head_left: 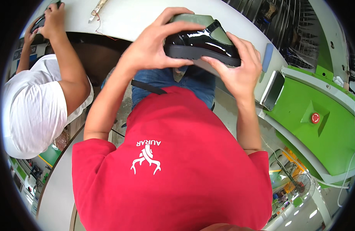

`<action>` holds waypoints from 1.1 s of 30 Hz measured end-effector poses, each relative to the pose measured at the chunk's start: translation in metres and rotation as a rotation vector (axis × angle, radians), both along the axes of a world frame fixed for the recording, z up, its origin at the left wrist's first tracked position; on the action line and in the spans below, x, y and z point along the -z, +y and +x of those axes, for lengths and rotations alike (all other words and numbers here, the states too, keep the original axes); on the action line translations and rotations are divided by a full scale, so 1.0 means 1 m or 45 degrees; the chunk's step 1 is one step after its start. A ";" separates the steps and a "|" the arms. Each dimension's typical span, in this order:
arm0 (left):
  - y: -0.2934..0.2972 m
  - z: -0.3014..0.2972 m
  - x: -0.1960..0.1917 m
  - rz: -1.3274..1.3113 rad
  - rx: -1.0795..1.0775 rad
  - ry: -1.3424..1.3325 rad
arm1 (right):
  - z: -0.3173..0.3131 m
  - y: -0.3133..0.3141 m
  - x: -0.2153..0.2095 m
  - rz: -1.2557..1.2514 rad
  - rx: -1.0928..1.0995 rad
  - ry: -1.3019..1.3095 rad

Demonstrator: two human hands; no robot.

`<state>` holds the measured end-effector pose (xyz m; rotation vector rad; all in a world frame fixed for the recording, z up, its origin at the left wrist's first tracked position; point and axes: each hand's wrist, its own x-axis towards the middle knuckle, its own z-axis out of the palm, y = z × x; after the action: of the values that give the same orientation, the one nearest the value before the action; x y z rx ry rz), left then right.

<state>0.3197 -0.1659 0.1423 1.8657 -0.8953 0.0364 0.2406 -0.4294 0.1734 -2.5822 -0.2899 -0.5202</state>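
Observation:
A glossy black shoe [196, 41] with olive-green panels and a thick dark sole is held on its side of the white table, between both my hands. My left hand [156, 40] grips one end, its thumb under the sole and fingers over the upper. At the other end, my right hand [241, 63] has its thumb against the sole and its fingers along the upper. The shoe's far side is hidden.
On the left a co-worker in a white shirt [38, 102] handles a dark shoe [38, 23]. The white table [119, 19] bears a small tool-like item [96, 10] with thread. A green machine [301, 107] with a red button [315, 118] and a phone-like device [273, 90] stand right.

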 end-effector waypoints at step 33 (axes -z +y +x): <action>-0.070 0.009 -0.041 -0.407 0.096 0.066 | -0.023 -0.015 0.017 1.680 -0.255 0.207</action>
<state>0.3289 -0.2362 0.1830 1.5288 -0.8685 0.0792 0.2177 -0.4449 0.1568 -1.2797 -0.0770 -0.2581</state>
